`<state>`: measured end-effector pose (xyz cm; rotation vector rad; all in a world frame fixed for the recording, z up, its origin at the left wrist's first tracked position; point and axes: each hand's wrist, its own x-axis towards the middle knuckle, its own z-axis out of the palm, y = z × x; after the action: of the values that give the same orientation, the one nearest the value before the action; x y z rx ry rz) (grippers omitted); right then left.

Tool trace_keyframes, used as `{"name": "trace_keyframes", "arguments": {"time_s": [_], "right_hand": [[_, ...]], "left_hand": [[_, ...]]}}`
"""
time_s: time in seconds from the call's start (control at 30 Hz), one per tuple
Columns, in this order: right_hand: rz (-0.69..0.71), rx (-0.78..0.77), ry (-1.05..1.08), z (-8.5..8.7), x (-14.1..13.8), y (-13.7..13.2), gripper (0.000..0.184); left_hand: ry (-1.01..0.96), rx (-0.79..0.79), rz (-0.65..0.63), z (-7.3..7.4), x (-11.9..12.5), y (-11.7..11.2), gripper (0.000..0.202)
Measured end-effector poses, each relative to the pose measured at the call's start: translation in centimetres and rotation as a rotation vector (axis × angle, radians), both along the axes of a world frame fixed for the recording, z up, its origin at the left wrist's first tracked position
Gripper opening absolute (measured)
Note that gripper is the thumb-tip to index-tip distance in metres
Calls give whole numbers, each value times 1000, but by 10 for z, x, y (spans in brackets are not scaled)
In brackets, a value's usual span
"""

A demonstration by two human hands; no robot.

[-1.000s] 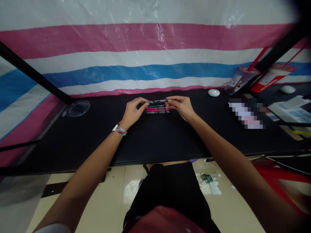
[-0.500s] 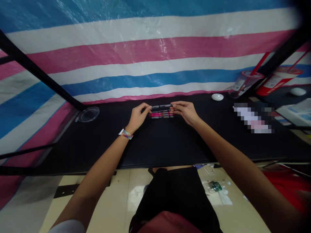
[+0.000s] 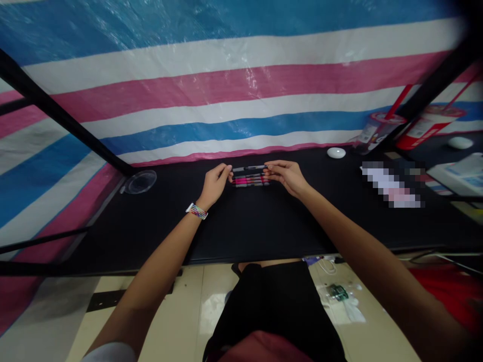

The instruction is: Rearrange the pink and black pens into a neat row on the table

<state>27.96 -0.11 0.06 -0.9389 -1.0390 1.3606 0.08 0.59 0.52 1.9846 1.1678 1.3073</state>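
A dark pen (image 3: 249, 168) with a clear-looking barrel lies crosswise between my two hands. My left hand (image 3: 216, 183) is closed in a pinch at its left end, with the fingertips right at the tip. At the other end, the thumb and fingers of my right hand (image 3: 288, 177) close on the pen. Just nearer to me, several pink and grey pens (image 3: 249, 180) lie side by side in a row on the black table (image 3: 256, 221). My right fingers partly cover the right ends of that row.
A clear round lid (image 3: 140, 181) lies at the left. Toward the right back are a white oval object (image 3: 336, 153), a cup with a red straw (image 3: 379, 131) and a red-and-white cup (image 3: 428, 128). Striped sheeting (image 3: 226, 90) hangs behind, with black frame bars (image 3: 71, 115) at the sides.
My left fingertips have shifted slightly left along the pen, toward its end. My right hand keeps its pinch, and the row of pens lies as before. The view has tilted a little.
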Motion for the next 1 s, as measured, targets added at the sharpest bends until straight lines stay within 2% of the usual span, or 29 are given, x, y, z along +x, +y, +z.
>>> {"name": "trace_keyframes", "arguments": {"time_s": [0.1, 0.23, 0.43, 0.6, 1.0], "right_hand": [[10, 3, 4, 1, 1, 0, 29], [-12, 14, 14, 2, 3, 1, 28], [-59, 26, 45, 2, 6, 3, 24], [-137, 38, 28, 4, 8, 5, 18], [-185, 91, 4, 2, 9, 7, 18]], "left_hand": [[-28, 1, 58, 0, -1, 3, 45], [-153, 7, 73, -2, -3, 9, 30], [-262, 2, 85, -4, -6, 13, 21], [-279, 15, 136, -1, -6, 13, 15], [-254, 65, 157, -1, -6, 11, 16]]}}
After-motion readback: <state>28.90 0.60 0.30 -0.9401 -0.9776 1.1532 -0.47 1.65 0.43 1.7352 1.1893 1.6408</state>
